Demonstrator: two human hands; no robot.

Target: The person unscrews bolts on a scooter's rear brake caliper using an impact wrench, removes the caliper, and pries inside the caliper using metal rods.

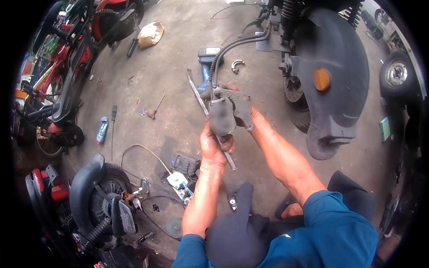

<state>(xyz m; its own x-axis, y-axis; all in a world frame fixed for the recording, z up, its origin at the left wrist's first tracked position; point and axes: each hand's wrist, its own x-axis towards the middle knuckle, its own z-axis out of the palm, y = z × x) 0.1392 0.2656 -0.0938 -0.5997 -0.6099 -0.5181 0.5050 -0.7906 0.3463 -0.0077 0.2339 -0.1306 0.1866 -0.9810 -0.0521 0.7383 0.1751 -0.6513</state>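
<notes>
A grey brake caliper [222,118] with a metal bracket plate [243,109] is held up in front of me, its dark hoses [223,48] running up toward the motorbike. My left hand [213,144] is closed around a long flat pry bar [196,91], which slants past the caliper's left side; its fingers reach the caliper's lower end. My right hand [254,117] grips the caliper from the right, at the bracket plate, with most of its fingers hidden behind. Beyond the caliper a blue cordless power tool [204,73] stands on the floor. A curved metal piece [237,67] lies beside it.
The motorbike's black rear fender [333,80] rises at right, with a loose wheel [397,73] farther over. Left are a red bike [53,85] and another scooter's wheel [111,183]. A power strip [179,184], cables, a T-handle tool [155,107] and a bottle [102,130] lie on the floor.
</notes>
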